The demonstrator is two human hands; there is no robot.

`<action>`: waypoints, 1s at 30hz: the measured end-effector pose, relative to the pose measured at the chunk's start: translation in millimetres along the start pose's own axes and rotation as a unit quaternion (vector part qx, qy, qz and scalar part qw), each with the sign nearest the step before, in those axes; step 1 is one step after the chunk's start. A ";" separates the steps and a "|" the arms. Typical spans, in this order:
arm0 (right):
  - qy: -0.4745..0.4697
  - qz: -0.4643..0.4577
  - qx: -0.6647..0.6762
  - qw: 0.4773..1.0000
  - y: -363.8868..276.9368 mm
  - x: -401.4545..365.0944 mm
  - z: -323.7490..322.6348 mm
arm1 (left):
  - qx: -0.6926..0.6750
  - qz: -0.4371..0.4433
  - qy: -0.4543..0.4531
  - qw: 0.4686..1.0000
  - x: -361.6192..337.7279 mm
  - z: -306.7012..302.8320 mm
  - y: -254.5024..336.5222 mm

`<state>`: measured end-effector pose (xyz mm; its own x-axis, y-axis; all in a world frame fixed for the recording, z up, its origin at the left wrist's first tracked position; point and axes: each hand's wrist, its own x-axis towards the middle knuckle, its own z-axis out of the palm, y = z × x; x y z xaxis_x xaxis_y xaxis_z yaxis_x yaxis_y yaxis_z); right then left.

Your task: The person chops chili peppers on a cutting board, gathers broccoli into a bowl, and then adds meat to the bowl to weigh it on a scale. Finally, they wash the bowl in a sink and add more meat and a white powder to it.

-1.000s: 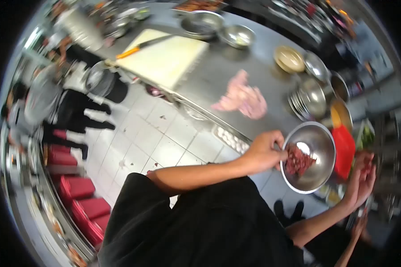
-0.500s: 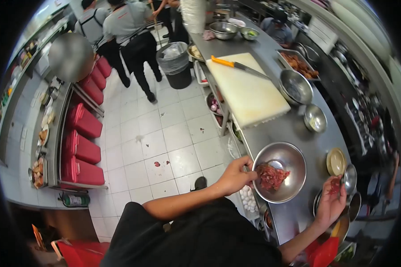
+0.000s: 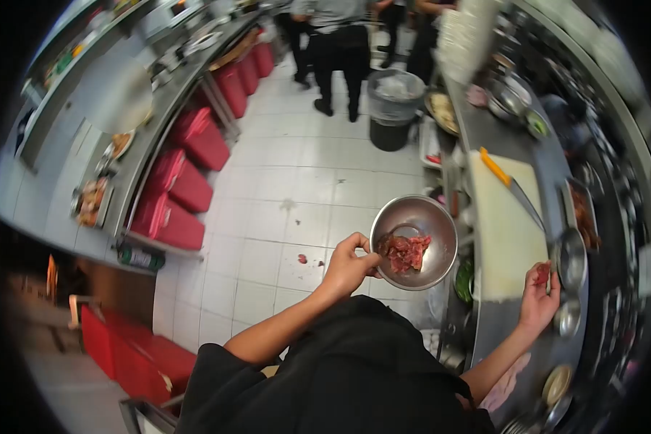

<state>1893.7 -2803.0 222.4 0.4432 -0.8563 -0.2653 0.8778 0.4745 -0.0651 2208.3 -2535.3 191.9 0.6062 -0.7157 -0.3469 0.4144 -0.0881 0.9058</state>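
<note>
Above the tiled floor (image 3: 267,188) by the bench (image 3: 492,322), your left hand (image 3: 351,267) grips a bowl (image 3: 439,249) of meat (image 3: 409,253); your right hand (image 3: 539,304) pinches a red piece (image 3: 542,273). Likely a carrying step, calling for a level bowl.

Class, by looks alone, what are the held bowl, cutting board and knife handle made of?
Bowl: smooth metal, probably stainless steel, given its grey sheen. Cutting board: likely matte plastic, being evenly pale with no grain visible. Knife handle: probably plastic, from its uniform yellow-orange; finish unclear.
</note>
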 end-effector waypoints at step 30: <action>-0.001 0.568 -0.202 0.798 641.8 339.2 23.3 | -0.218 0.086 0.561 0.794 51.6 -265.5 31.6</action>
<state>2611.7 -2793.6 113.1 0.9117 0.1722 -0.3731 -0.2200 0.9714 -0.0894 2432.9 -2391.1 138.1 0.8006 0.3978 -0.4481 0.3082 0.3680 0.8773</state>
